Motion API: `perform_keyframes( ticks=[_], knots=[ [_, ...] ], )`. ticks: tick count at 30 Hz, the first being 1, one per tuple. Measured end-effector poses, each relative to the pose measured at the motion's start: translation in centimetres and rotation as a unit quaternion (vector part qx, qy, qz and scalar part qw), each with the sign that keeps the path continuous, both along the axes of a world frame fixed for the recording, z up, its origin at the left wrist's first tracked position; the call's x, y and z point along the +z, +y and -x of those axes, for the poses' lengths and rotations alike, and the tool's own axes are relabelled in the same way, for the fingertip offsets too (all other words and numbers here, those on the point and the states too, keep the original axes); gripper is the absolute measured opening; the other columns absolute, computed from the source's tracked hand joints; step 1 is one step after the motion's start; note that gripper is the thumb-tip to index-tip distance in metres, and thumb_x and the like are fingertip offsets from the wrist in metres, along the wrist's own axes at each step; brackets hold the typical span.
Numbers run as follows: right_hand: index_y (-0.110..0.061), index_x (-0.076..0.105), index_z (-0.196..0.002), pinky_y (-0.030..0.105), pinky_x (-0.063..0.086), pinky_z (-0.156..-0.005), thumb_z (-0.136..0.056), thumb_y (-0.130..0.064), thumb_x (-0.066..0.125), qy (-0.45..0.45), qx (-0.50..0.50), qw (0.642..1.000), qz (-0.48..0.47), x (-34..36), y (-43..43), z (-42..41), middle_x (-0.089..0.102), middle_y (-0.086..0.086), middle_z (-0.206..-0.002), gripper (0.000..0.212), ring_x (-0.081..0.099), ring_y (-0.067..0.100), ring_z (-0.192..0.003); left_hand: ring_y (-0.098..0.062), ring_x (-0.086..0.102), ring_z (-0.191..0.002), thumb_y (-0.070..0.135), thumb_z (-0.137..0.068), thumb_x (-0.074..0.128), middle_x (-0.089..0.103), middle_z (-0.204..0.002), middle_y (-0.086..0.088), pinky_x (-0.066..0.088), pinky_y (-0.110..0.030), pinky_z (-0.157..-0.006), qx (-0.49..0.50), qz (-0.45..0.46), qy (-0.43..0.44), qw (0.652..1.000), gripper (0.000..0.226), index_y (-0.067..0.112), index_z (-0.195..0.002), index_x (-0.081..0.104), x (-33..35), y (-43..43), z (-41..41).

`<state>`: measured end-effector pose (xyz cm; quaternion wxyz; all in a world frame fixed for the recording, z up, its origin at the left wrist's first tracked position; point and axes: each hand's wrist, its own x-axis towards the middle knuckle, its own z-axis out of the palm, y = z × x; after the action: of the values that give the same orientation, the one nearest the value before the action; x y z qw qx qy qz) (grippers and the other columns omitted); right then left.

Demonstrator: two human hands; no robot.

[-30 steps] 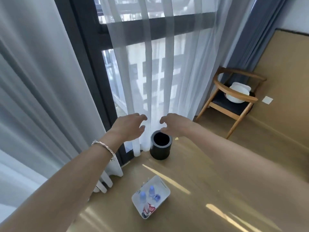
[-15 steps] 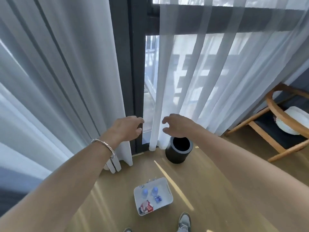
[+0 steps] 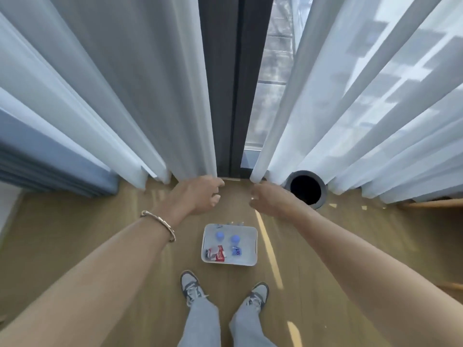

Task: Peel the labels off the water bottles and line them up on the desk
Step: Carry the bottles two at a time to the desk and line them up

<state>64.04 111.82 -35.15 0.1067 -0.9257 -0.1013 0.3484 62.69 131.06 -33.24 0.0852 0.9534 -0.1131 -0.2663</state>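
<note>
Both arms were outstretched above the white plastic bin (image 3: 255, 244). The left hand (image 3: 198, 195) and right hand (image 3: 269, 200) hung loosely curled, empty.

White basket (image 3: 255, 242) below the fingers (image 3: 216, 197): two blue bottle caps (image 3: 219, 234), one red-and-white label (image 3: 217, 254). Bin (image 3: 323, 190) right of the fingers: black interior, grey wall. Curtains (image 3: 155, 96) sheer white; floor (image 3: 75, 234) tan wood-grain; bracelet (image 3: 160, 222) silver.

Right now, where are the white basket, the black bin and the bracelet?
white basket (image 3: 246, 256), head view, bare floor near its lower right corner.
black bin (image 3: 324, 190), head view, right side of its rim.
bracelet (image 3: 160, 220), head view, middle of the band.
</note>
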Motion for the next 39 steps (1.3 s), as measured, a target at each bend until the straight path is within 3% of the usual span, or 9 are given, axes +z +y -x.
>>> perform_keyframes(
  ticks=[3, 13, 21, 30, 34, 39],
  knots=[
    [-0.019, 0.051, -0.134, 0.036, 0.046, -0.096, -0.094, -0.027, 0.050, 0.039, -0.004, 0.999, -0.012, -5.0, 0.6, 1.4, 0.052, 0.003, -0.132, 0.041, 0.052, 0.023, -0.120, -0.022, 0.053, -0.117, 0.032, -0.099, 0.040, 0.052, -0.131, 0.001, 0.044, -0.034, -0.090, 0.017, -0.024, 0.026, 0.999, 0.042, 0.027, -0.141, 0.040, -3.9, 1.1, 0.2],
    [-0.023, 0.047, -0.136, 0.033, 0.047, -0.091, -0.094, -0.032, 0.050, 0.082, -0.057, 0.995, 0.000, -20.8, 0.8, 1.3, 0.051, 0.001, -0.134, 0.043, 0.055, 0.022, -0.115, -0.019, 0.053, -0.116, 0.033, -0.099, 0.042, 0.049, -0.132, 0.002, 0.048, -0.038, -0.092, 0.026, -0.005, 0.113, 0.993, 0.045, 0.028, -0.143, 0.034, -20.6, 1.9, 0.4],
    [-0.020, 0.048, -0.132, 0.035, 0.053, -0.084, -0.095, -0.040, 0.051, 0.047, -0.043, 0.998, 0.020, -33.8, 1.3, -0.4, 0.054, 0.004, -0.127, 0.042, 0.060, 0.024, -0.104, -0.020, 0.052, -0.115, 0.033, -0.098, 0.045, 0.049, -0.129, 0.002, 0.047, -0.037, -0.091, 0.051, 0.001, 0.097, 0.994, 0.047, 0.027, -0.143, 0.032, -34.1, 2.3, -1.9],
    [-0.015, 0.043, -0.137, 0.038, 0.049, -0.087, -0.097, -0.035, 0.049, 0.101, 0.001, 0.994, 0.032, -47.9, 2.0, 1.6, 0.046, 0.009, -0.138, 0.045, 0.057, 0.029, -0.113, -0.023, 0.052, -0.118, 0.034, -0.097, 0.047, 0.048, -0.133, 0.000, 0.045, -0.035, -0.087, 0.020, -0.025, 0.121, 0.992, 0.048, 0.026, -0.143, 0.033, -48.6, 0.7, 0.0],
    [-0.013, 0.045, -0.135, 0.038, 0.047, -0.089, -0.097, -0.033, 0.049, 0.108, -0.007, 0.994, 0.035, -52.3, 2.0, 3.1, 0.047, 0.009, -0.137, 0.044, 0.054, 0.030, -0.115, -0.024, 0.046, -0.128, 0.032, -0.097, 0.048, 0.040, -0.146, 0.001, 0.043, -0.036, -0.093, 0.031, -0.026, 0.130, 0.991, 0.055, 0.026, -0.147, 0.027, -53.5, 0.5, 2.4],
    [-0.013, 0.046, -0.132, 0.038, 0.048, -0.083, -0.094, -0.039, 0.054, 0.088, -0.016, 0.995, 0.041, -56.2, 1.5, 4.5, 0.049, 0.010, -0.127, 0.047, 0.056, 0.033, -0.108, -0.029, 0.054, -0.111, 0.032, -0.095, 0.055, 0.044, -0.134, -0.007, 0.048, -0.040, -0.084, 0.043, -0.020, 0.125, 0.991, 0.061, 0.021, -0.147, 0.026, -57.8, -0.2, 4.4]
  ],
)
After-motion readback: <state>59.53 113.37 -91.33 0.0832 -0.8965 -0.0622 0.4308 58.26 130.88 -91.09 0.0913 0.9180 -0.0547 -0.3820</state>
